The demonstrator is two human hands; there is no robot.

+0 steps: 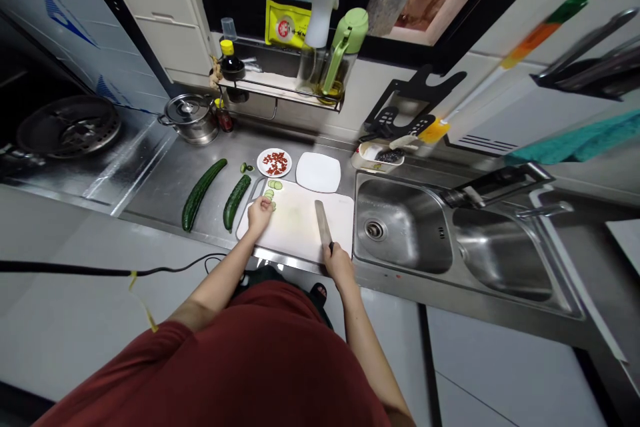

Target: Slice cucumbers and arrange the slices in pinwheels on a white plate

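Observation:
My right hand is wrapped round the dark handle of a kitchen knife, whose blade lies low over the right side of the white cutting board. At the board's left edge, the fingers of my left hand are curled together, with a bit of pale green cucumber slice at their tips. Just beyond them lie several cucumber slices in a short row. A shorter cucumber rests on the counter left of the board, and a long whole cucumber is farther left.
Behind the board stand a white plate of chopped red pieces and a white square plate. Small cucumber ends lie nearby. A double sink adjoins the right; a lidded pot and a wok are at left.

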